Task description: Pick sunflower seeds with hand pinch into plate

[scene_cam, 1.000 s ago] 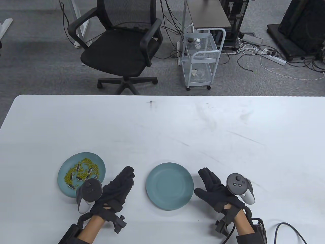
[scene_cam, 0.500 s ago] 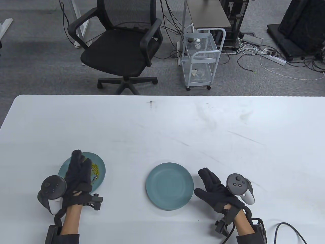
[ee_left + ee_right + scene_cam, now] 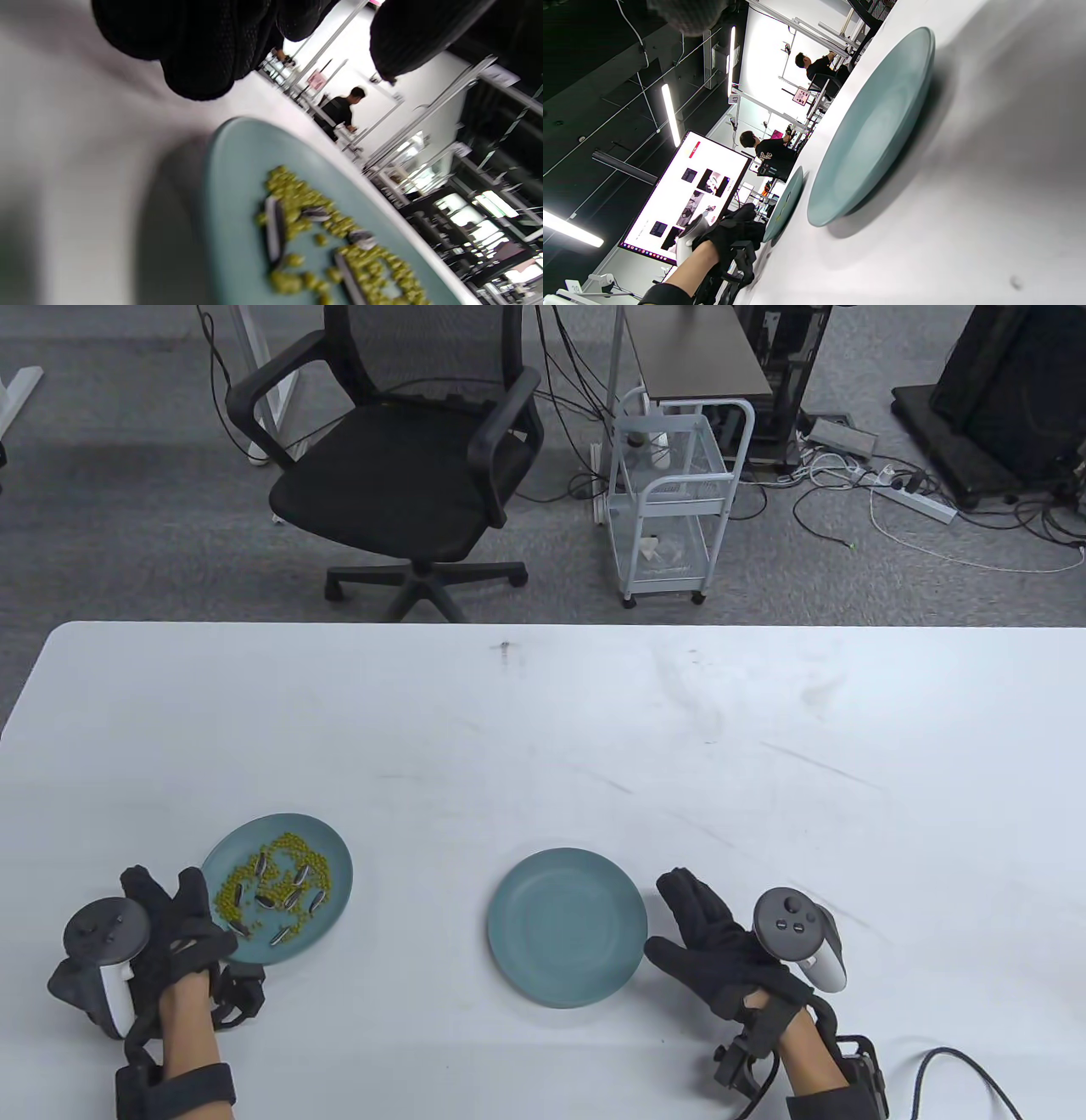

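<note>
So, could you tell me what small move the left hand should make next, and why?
Probably reach the left hand rightward over the round teal plate of green beans and striped sunflower seeds and pinch one seed. The hand sits at that plate's left edge with its fingers apart and holding nothing, and the other teal plate is bare.

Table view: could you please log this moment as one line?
left hand: beside seed plate, holding nothing | right hand: open beside bare plate | seeds: untransferred

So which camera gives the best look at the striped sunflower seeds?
The table view: the sunflower seeds lie whole and countable among green bits. The left wrist view shows them close but blurred. The right wrist view shows only that plate's edge.
</note>
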Demonstrator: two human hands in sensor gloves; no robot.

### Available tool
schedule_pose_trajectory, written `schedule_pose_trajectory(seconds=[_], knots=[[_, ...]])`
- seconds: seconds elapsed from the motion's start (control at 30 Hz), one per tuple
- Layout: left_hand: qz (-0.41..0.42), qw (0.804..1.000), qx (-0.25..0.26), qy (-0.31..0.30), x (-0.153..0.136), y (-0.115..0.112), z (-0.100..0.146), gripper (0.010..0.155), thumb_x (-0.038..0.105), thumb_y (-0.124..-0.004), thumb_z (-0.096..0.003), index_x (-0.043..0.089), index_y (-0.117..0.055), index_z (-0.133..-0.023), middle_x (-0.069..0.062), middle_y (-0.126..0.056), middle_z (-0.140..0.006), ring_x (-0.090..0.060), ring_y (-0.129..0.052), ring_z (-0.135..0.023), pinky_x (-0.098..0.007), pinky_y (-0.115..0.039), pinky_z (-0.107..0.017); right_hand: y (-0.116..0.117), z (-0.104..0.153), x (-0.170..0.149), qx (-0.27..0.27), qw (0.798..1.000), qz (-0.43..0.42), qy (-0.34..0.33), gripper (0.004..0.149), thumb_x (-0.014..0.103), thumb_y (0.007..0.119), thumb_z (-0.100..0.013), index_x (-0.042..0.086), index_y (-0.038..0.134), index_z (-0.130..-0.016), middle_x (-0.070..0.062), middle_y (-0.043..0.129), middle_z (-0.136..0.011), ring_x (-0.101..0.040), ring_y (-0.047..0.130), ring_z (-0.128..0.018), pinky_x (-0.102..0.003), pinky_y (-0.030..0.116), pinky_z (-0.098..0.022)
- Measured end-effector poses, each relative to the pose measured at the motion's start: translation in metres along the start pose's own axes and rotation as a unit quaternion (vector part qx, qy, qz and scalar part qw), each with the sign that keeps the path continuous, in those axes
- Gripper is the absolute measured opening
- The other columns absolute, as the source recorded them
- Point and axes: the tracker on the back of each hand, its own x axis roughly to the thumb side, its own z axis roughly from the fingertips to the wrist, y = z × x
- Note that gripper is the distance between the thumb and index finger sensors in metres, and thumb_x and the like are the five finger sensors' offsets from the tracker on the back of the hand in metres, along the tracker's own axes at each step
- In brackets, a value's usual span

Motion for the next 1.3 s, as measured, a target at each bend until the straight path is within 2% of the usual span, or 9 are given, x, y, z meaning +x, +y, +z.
schedule_pose_trajectory(seconds=[0.07, 0.17, 0.3, 0.43, 0.63, 0.8, 0.9, 1.03, 1.3], knots=[[-0.011, 0.999, -0.029, 0.02, -0.003, -0.007, -0.002, 0.066, 0.049, -0.074, -0.0583, 0.018, -0.047, -0.109, -0.02, -0.073, -0.1, -0.033, -0.085, -0.067, -0.047, -0.072, -0.043, 0.0, 0.0, -0.001, 0.003, 1.0, -0.001, 0.002, 0.088, 0.055, 0.067, -0.06, 0.005, 0.012, -0.107, -0.031, 0.003, -0.109, -0.06, -0.001, -0.093, -0.074, 0.005, -0.058], [-0.032, 0.998, -0.034, 0.031, -0.003, -0.011, -0.004, 0.061, 0.042, -0.077, -0.0574, 0.017, -0.052, -0.107, -0.009, -0.076, -0.094, -0.026, -0.085, -0.059, -0.046, -0.072, -0.041, 0.001, 0.0, -0.001, 0.005, 1.0, -0.003, 0.004, 0.088, 0.055, 0.067, -0.06, 0.005, 0.012, -0.107, -0.032, 0.003, -0.109, -0.059, 0.0, -0.093, -0.074, 0.005, -0.058], [-0.048, 0.994, -0.075, 0.063, -0.006, -0.017, -0.01, 0.049, 0.037, -0.078, -0.0573, 0.023, -0.064, -0.101, 0.002, -0.08, -0.079, -0.018, -0.081, -0.051, -0.042, -0.07, -0.039, 0.001, 0.0, -0.001, 0.008, 1.0, -0.003, 0.007, 0.088, 0.055, 0.067, -0.06, 0.005, 0.013, -0.107, -0.032, 0.003, -0.108, -0.06, 0.0, -0.093, -0.074, 0.005, -0.058], [-0.025, 0.994, -0.092, 0.062, -0.007, -0.018, -0.012, 0.044, 0.037, -0.078, -0.0568, 0.02, -0.068, -0.096, 0.002, -0.081, -0.072, -0.02, -0.08, -0.047, -0.042, -0.069, -0.037, 0.002, -0.001, -0.001, 0.008, 1.0, -0.006, 0.012, 0.087, 0.054, 0.067, -0.06, 0.005, 0.013, -0.107, -0.032, 0.003, -0.108, -0.059, 0.0, -0.093, -0.074, 0.005, -0.058], [0.005, 0.995, -0.086, 0.048, -0.003, -0.019, -0.009, 0.046, 0.038, -0.067, -0.059, 0.012, -0.052, -0.094, 0.003, -0.077, -0.08, -0.017, -0.091, -0.049, -0.041, -0.078, -0.033, 0.002, -0.001, -0.003, 0.009, 1.0, -0.01, 0.02, 0.087, 0.054, 0.067, -0.06, 0.005, 0.013, -0.106, -0.032, 0.001, -0.108, -0.06, 0.0, -0.093, -0.074, 0.005, -0.058], [0.086, 0.993, -0.07, 0.051, -0.006, -0.018, -0.008, 0.048, 0.033, -0.064, -0.0589, 0.007, -0.044, -0.094, -0.002, -0.089, -0.082, -0.017, -0.107, -0.045, -0.04, -0.087, -0.03, 0.001, -0.001, -0.002, 0.006, 1.0, -0.01, 0.021, 0.087, 0.054, 0.067, -0.06, 0.005, 0.013, -0.106, -0.032, 0.001, -0.108, -0.06, 0.0, -0.093, -0.074, 0.005, -0.058], [0.13, 0.986, -0.087, 0.064, -0.012, -0.019, -0.01, 0.049, 0.032, -0.063, -0.06, 0.008, -0.039, -0.096, -0.006, -0.088, -0.083, -0.019, -0.106, -0.046, -0.039, -0.087, -0.031, 0.0, -0.001, -0.002, 0.004, 1.0, -0.01, 0.022, 0.087, 0.054, 0.067, -0.06, 0.004, 0.013, -0.106, -0.032, 0.001, -0.108, -0.06, 0.0, -0.093, -0.074, 0.005, -0.058], [0.159, 0.981, -0.091, 0.069, -0.016, -0.019, -0.01, 0.05, 0.033, -0.06, -0.0612, 0.011, -0.036, -0.098, -0.004, -0.087, -0.083, -0.016, -0.105, -0.046, -0.037, -0.087, -0.034, -0.001, 0.0, -0.002, 0.003, 1.0, -0.01, 0.021, 0.087, 0.054, 0.067, -0.06, 0.004, 0.013, -0.106, -0.032, 0.001, -0.108, -0.06, 0.0, -0.093, -0.074, 0.006, -0.058], [0.295, 0.949, -0.106, 0.033, -0.014, -0.022, -0.008, 0.046, 0.041, -0.06, -0.0628, 0.018, -0.053, -0.103, -0.004, -0.087, -0.084, -0.016, -0.101, -0.045, -0.038, -0.086, -0.038, -0.001, 0.0, -0.003, 0.0, 1.0, -0.01, 0.022, 0.086, 0.053, 0.067, -0.06, 0.004, 0.013, -0.106, -0.032, 0.001, -0.108, -0.06, 0.0, -0.093, -0.074, 0.006, -0.058]])
